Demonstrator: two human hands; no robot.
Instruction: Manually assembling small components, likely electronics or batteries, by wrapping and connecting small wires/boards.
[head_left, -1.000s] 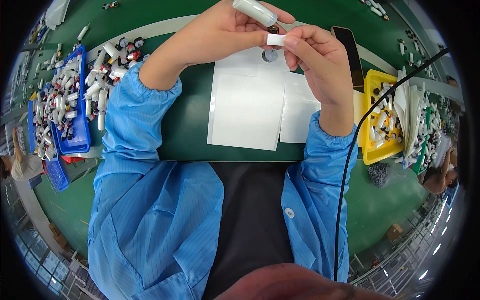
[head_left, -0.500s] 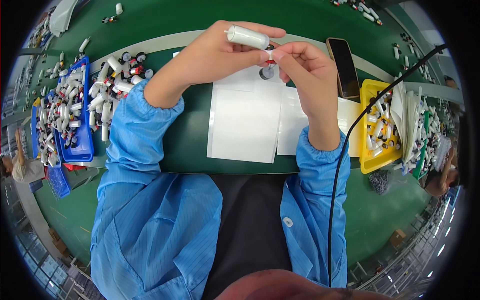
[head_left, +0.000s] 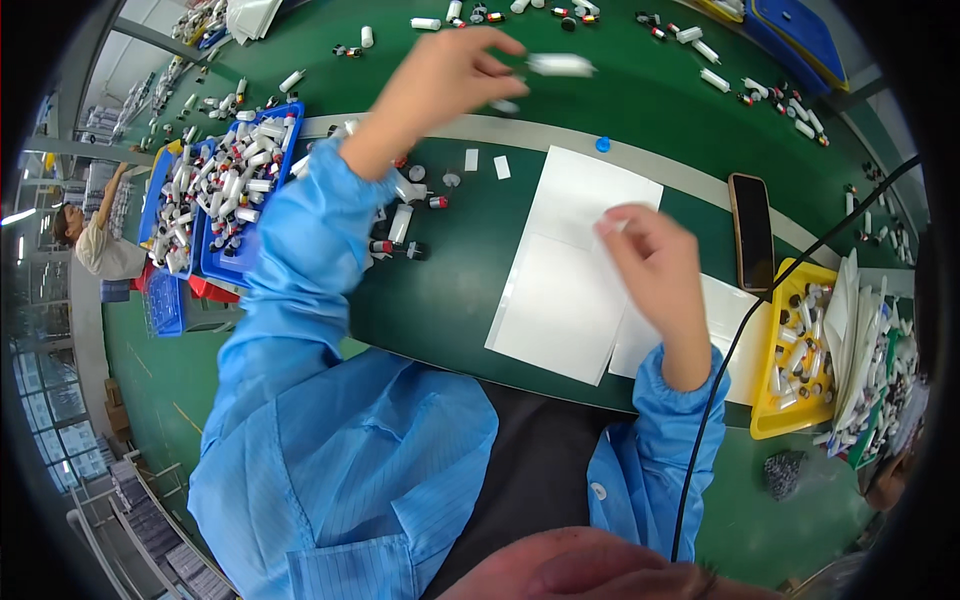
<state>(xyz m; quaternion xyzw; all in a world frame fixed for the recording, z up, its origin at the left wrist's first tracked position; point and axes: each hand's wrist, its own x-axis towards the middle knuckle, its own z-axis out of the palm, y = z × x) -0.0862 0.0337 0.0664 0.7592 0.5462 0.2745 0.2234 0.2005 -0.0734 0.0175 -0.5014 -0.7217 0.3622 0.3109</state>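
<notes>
Over the far edge of the table, my left hand [head_left: 450, 80] is raised with its fingers apart. A white cylinder [head_left: 560, 65], smeared by motion, appears just beyond the fingertips and apart from them. A blurred small round grey part [head_left: 505, 106] shows below the thumb. My right hand [head_left: 655, 265] hovers above white sheets [head_left: 560, 300], thumb and forefinger pinched together. Whatever lies in that pinch is too small to make out. Left of the sheets lie several white cylinders with red and black parts [head_left: 400, 223], partly hidden behind my left sleeve.
Blue trays [head_left: 232, 262] heaped with white cylinders stand at the left. A phone [head_left: 752, 230] and a yellow tray [head_left: 765, 400] are at the right, with a black cable [head_left: 740, 335] crossing there. More cylinders lie on the green surface [head_left: 640, 90] beyond a pale strip.
My left hand has parted from the right and moved left and up; the cylinder has left its grasp. My right hand has come back over the sheets. The whole view has swung leftward.
</notes>
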